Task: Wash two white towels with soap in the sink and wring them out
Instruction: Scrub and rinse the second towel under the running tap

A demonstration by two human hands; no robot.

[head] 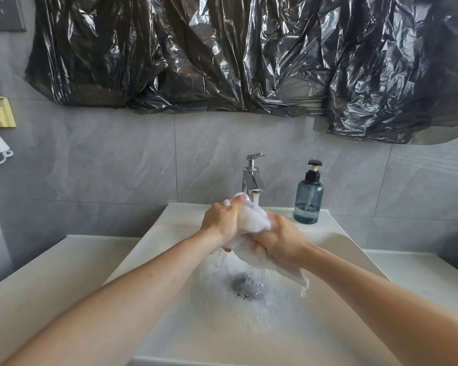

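I see both hands clenched on one sudsy white towel (251,219) — left hand (220,219), right hand (286,240) — over the sink (169,299) (water draining below), faucet (253,180) just beyond.

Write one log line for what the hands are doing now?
left hand: grips towel | right hand: grips towel | over sink | water draining

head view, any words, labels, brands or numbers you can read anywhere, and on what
None can be read.
The soap bottle shows no label.
The faucet shows no brand mark.
The black plastic sheet and yellow holder carry no print.
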